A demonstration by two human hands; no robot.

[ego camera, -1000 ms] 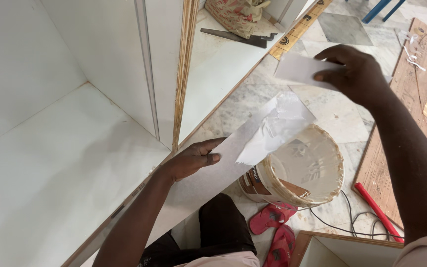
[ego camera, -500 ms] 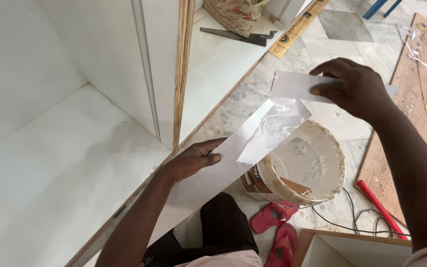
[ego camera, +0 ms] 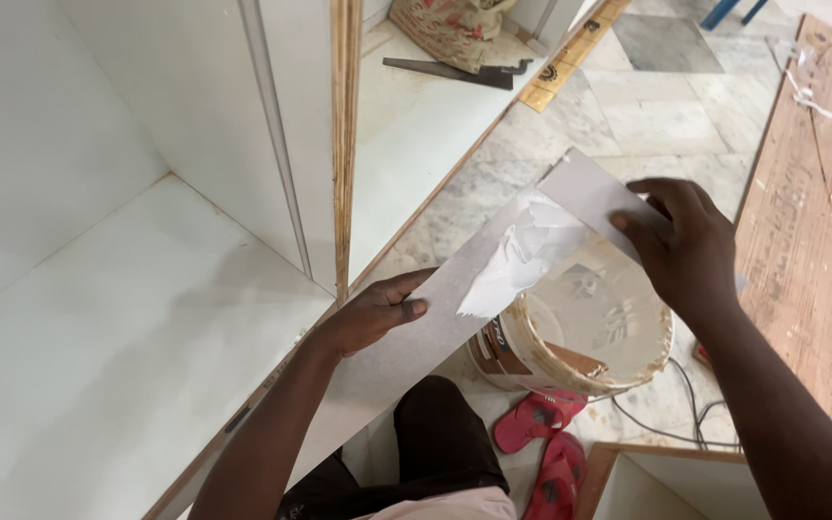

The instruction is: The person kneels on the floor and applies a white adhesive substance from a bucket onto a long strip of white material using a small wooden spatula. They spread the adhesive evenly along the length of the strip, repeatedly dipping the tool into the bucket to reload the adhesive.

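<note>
My left hand (ego camera: 375,313) grips the edge of a long grey laminate strip (ego camera: 406,337) that slants from lower left to upper right. A blob of white glue (ego camera: 522,255) lies on the strip's upper part. My right hand (ego camera: 690,241) presses a small grey flat scrap piece (ego camera: 594,197) onto the strip beside the glue. Right below both hands stands a white glue bucket (ego camera: 589,332), smeared inside, on the marble floor.
A white cabinet (ego camera: 127,289) with a raw plywood divider edge (ego camera: 346,135) fills the left. A handsaw (ego camera: 455,72) and a sack (ego camera: 450,29) lie at the top. A plywood sheet (ego camera: 811,241) is on the right, red sandals (ego camera: 541,448) and a cable below.
My right hand has come down and leftward with the small scrap piece, from above the bucket onto the glue-covered end of the strip. My left hand has kept its hold.
</note>
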